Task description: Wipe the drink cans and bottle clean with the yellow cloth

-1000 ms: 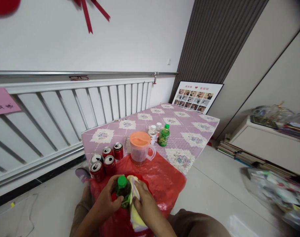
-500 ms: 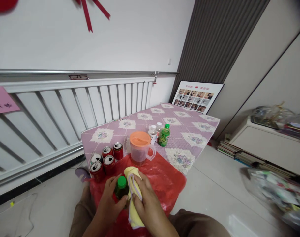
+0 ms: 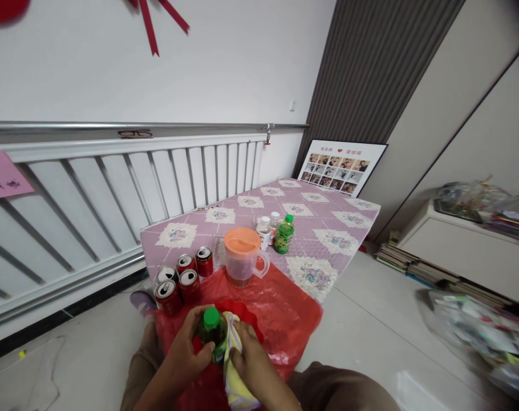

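Note:
My left hand grips a small green-capped bottle upright over the red plastic sheet at the near end of the table. My right hand holds a yellow cloth pressed against the bottle's right side. The cloth hangs down below my hand. Several red soda cans stand just left of my hands, and a clear jug with an orange lid stands behind them.
The table carries a purple patterned cloth. A second green bottle and two small white-capped bottles stand mid-table. A white railing runs along the left. Books and bags lie on the floor at right.
My right hand has slid the yellow cloth down the bottle's side from near the cap. The bottle stays upright in my left hand.

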`<state>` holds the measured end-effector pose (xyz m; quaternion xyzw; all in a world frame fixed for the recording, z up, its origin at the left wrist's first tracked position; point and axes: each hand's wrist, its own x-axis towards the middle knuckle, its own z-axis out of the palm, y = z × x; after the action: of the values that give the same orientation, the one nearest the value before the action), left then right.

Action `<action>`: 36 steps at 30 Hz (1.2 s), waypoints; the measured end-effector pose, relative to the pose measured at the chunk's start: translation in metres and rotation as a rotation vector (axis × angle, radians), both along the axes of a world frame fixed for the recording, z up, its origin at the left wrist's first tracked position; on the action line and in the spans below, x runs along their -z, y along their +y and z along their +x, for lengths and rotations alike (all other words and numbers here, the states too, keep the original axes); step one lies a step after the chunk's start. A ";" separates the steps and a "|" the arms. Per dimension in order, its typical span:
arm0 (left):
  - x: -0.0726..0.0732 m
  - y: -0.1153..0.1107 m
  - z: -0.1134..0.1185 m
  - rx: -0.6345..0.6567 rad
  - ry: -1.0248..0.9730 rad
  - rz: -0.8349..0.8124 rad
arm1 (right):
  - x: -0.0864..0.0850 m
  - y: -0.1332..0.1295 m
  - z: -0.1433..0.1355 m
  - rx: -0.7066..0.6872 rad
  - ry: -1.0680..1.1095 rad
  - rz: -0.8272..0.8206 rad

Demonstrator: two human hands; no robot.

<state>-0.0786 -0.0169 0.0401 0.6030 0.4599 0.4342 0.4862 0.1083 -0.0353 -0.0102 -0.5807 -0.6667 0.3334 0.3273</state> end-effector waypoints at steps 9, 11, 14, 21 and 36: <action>0.013 -0.006 0.001 -0.200 0.155 0.179 | -0.059 -0.003 0.001 -0.010 0.009 0.141; 0.014 -0.007 0.003 -0.263 0.195 0.181 | -0.077 -0.004 0.000 -0.050 0.010 0.174; 0.016 -0.006 0.003 -0.250 0.171 0.165 | -0.086 -0.001 -0.002 -0.093 0.013 0.189; 0.020 -0.001 0.000 -0.130 0.089 0.157 | -0.032 0.007 0.001 -0.063 -0.007 0.050; 0.026 -0.001 0.004 -0.177 0.157 0.263 | -0.140 0.005 0.000 -0.257 -0.593 0.534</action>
<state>-0.0746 -0.0176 0.0137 0.6505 0.4869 0.4836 0.3255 0.1080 -0.0299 0.1301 -0.4583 -0.8621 0.0053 0.2160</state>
